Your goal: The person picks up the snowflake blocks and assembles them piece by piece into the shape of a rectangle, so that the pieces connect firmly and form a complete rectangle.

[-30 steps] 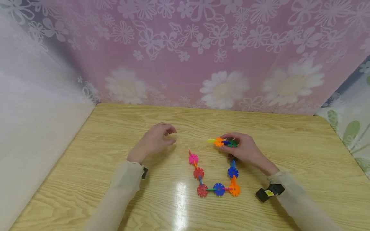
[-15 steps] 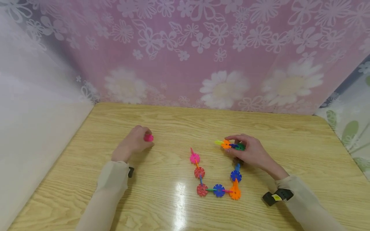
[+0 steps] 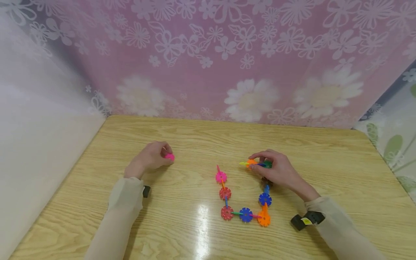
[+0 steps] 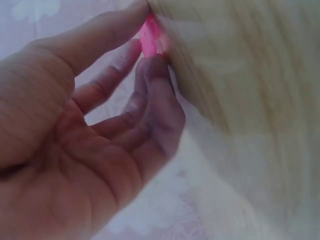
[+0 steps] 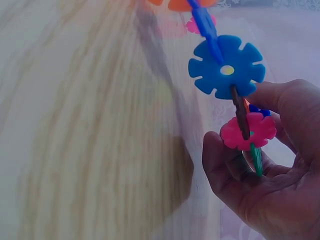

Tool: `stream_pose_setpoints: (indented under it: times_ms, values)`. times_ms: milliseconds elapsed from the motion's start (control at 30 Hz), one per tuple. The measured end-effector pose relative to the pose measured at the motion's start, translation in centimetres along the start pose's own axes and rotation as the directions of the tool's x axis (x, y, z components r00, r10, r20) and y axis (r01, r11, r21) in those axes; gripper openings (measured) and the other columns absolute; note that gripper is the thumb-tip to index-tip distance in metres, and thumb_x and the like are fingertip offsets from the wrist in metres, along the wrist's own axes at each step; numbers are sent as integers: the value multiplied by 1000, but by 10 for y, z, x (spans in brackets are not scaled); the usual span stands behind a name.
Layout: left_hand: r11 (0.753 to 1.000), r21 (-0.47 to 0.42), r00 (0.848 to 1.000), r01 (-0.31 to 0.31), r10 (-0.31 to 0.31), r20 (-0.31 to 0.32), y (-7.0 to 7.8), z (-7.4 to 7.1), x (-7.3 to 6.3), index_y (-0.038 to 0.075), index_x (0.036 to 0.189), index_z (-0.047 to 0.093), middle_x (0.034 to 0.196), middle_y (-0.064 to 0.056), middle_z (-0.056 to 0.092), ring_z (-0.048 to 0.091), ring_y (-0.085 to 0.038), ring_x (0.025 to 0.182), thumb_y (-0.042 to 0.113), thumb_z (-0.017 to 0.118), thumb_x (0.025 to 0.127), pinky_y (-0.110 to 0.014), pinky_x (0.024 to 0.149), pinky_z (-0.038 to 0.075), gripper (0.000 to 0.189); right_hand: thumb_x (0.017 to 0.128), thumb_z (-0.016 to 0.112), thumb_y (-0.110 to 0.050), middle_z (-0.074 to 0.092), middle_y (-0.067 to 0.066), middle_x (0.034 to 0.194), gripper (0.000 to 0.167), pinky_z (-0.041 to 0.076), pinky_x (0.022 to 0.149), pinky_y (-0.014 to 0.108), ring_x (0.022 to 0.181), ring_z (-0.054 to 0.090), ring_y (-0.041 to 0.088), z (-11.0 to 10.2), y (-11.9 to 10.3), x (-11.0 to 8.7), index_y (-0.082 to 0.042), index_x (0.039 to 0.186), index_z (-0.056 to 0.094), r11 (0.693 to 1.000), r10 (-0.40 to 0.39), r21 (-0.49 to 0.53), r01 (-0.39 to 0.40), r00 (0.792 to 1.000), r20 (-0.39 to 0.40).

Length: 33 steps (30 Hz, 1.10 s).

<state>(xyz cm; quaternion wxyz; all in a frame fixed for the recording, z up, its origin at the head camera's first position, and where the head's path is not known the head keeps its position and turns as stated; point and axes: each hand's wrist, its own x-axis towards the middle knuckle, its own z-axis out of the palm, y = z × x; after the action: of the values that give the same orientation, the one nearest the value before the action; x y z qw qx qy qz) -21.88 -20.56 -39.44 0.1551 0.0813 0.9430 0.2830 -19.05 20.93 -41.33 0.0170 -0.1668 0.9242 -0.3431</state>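
My left hand (image 3: pixel 148 159) pinches a loose pink notched disc (image 3: pixel 170 157) between thumb and fingertips, at the left of the table; it is a pink sliver (image 4: pixel 150 37) in the left wrist view. My right hand (image 3: pixel 280 169) grips the far right end of a U-shaped chain (image 3: pixel 246 215) of slotted snowflake discs. Around those fingers sit a yellow disc (image 3: pixel 243 164), an orange disc (image 3: pixel 251 164) and a green disc (image 3: pixel 268 164). In the right wrist view, a blue disc (image 5: pixel 227 67) and a pink disc (image 5: pixel 248 131) show, the pink one by the fingers.
The chain's other end is a pink disc (image 3: pixel 221 177) with an edge-on pink piece above it. Beneath everything lies a wood-grain table (image 3: pixel 182 238). A pink flowered curtain (image 3: pixel 195 72) hangs behind its back edge, with pale cloth (image 3: pixel 42 144) along the left.
My left hand has moved left and taken hold of the pink disc. My right hand went slightly right, then back, still holding the chain, whose left arm has shifted a little right.
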Motion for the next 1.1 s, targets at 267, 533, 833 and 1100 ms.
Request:
stream_pose_setpoints:
  times_ms: [267, 533, 833, 1100]
  values:
    - [994, -93, 999, -50, 50, -10, 5, 6, 1, 15, 112, 70, 113, -8, 73, 66, -24, 104, 21, 79, 91, -43, 93, 53, 23, 94, 76, -29, 66, 2, 98, 23, 43, 62, 28, 81, 54, 17, 5, -3, 4, -20, 115, 75, 999, -34, 11, 34, 999, -5]
    - [979, -176, 994, -99, 90, -60, 14, 10, 6, 18, 104, 73, 106, -4, 74, 68, -21, 99, 25, 79, 91, -37, 86, 54, 16, 92, 78, -29, 69, 2, 102, 23, 45, 66, 29, 87, 58, 18, 11, -9, 7, -21, 113, 76, 999, -19, 29, 19, 1000, 0]
    - [879, -458, 990, -133, 134, -31, 39, 29, 12, 9, 109, 73, 106, -10, 72, 72, -24, 93, 17, 72, 95, -35, 81, 62, 15, 93, 77, -30, 74, 3, 111, 21, 50, 70, 30, 97, 65, 20, 12, -14, 9, -22, 113, 75, 998, -7, 61, 5, 1000, 26]
    - [775, -620, 986, -122, 166, 13, 75, 52, 17, 5, 114, 72, 107, -14, 72, 76, -31, 90, 15, 70, 97, -39, 80, 64, 19, 94, 76, -30, 74, 2, 112, 20, 52, 68, 29, 96, 66, 19, 13, -17, 10, -24, 112, 75, 994, -21, 107, 19, 1000, 22]
